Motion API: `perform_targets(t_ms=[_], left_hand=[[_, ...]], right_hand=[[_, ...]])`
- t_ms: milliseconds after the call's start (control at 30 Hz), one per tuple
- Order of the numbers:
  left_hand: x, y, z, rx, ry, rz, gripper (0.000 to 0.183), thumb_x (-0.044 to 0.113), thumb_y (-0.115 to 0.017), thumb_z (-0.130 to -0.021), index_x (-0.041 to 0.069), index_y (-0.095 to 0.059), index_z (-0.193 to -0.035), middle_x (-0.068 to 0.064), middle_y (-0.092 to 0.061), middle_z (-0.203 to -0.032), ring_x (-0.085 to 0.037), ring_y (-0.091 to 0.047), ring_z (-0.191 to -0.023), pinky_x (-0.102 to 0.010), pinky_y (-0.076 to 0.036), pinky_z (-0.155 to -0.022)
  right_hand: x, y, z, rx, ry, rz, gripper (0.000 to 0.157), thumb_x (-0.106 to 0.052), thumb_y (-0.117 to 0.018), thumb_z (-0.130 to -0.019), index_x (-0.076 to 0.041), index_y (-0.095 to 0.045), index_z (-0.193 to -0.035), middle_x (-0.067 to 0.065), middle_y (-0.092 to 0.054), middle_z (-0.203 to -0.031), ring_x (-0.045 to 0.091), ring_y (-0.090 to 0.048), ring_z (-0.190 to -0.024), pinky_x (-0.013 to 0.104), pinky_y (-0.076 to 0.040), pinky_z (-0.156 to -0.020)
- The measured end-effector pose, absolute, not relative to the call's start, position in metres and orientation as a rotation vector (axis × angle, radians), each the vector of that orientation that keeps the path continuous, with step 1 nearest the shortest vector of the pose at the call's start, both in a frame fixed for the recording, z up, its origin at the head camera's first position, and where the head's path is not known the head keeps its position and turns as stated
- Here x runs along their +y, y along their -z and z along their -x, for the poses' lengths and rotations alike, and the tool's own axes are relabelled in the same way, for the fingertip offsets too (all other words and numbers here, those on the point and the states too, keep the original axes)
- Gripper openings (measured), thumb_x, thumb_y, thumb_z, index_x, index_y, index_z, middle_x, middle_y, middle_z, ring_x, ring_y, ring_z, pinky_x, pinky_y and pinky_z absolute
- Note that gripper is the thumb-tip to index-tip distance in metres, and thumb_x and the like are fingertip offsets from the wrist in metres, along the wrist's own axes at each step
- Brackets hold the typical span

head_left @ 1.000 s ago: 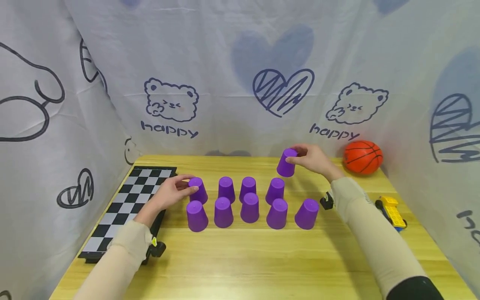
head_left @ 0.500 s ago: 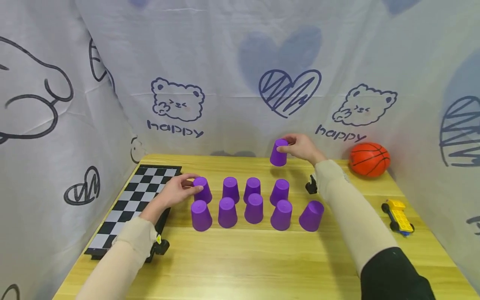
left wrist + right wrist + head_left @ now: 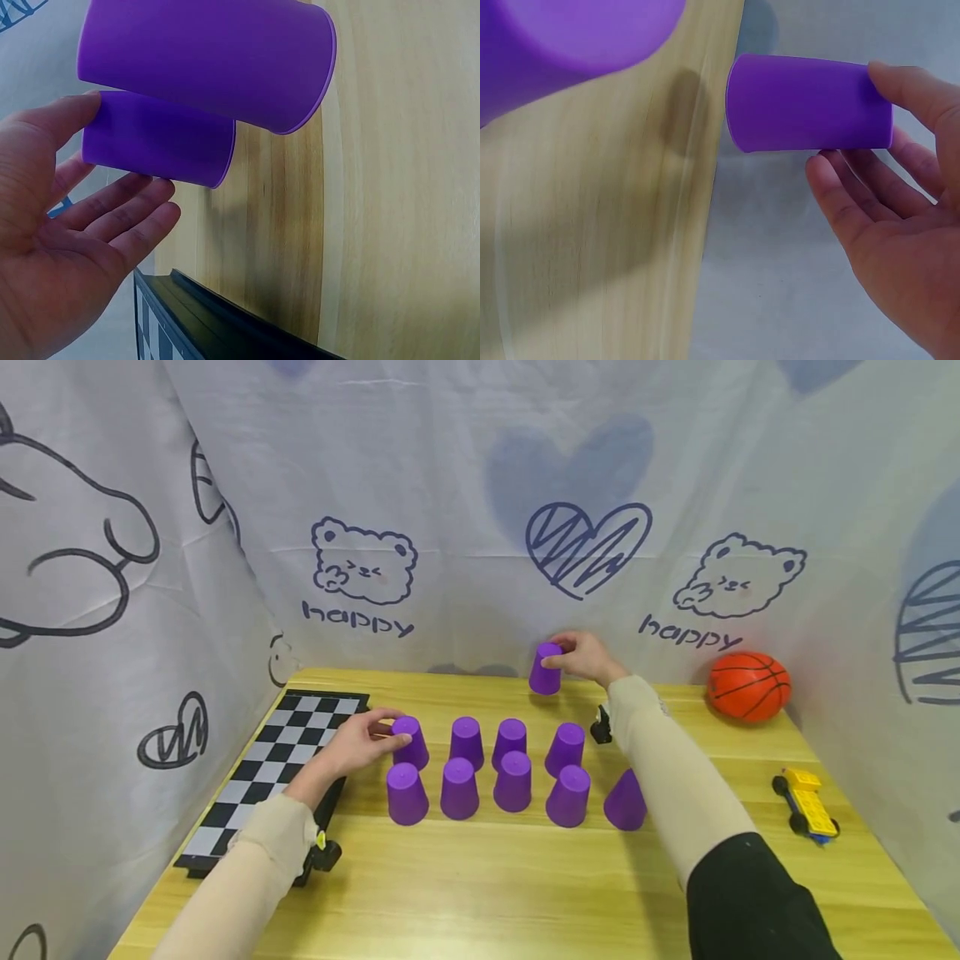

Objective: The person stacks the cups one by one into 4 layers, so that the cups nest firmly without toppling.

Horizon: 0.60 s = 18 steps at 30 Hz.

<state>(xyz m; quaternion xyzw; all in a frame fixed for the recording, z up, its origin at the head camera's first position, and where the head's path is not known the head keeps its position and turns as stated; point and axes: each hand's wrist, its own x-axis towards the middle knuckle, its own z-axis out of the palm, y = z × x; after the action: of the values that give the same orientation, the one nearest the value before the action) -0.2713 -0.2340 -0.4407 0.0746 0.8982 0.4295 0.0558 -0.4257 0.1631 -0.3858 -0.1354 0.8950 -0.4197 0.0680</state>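
Left hand pinches a purple cup, right hand another cup.
First cup stands near the chessboard — eight more cups stand in rows — the second hangs raised behind them, left of the basketball.

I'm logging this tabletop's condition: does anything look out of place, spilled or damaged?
Nothing looks spilled or damaged. Only the front row's middle purple, tapered, upside-down cup looks slightly off: it sits a little farther back than its two neighbours.
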Motion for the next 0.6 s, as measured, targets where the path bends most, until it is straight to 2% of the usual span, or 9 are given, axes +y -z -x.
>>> perform_targets(t_ms=[300, 600], left_hand=[[-0.233, 0.438, 0.269, 2.727, -1.288, -0.221, 0.056, 0.032, -0.072, -0.102, 0.005, -0.056, -0.148, -0.024, -0.068, -0.137, -0.042, -0.065, -0.13, -0.059, -0.053, -0.109], [-0.231, 0.434, 0.269, 2.726, -1.262, -0.192, 0.057, 0.031, -0.071, -0.102, 0.004, -0.055, -0.149, -0.026, -0.067, -0.138, -0.042, -0.065, -0.13, -0.057, -0.055, -0.107]], right_hand=[[0.166, 0.393, 0.437, 2.695, 1.215, 0.369, 0.061, -0.017, -0.075, -0.097, 0.006, -0.052, -0.149, 0.031, -0.059, -0.144, 0.044, -0.058, -0.134, 0.053, -0.048, -0.117], [0.163, 0.405, 0.438, 2.662, 1.214, 0.32, 0.061, -0.019, -0.077, -0.096, 0.002, -0.054, -0.148, 0.03, -0.059, -0.145, 0.043, -0.057, -0.134, 0.053, -0.048, -0.116]])
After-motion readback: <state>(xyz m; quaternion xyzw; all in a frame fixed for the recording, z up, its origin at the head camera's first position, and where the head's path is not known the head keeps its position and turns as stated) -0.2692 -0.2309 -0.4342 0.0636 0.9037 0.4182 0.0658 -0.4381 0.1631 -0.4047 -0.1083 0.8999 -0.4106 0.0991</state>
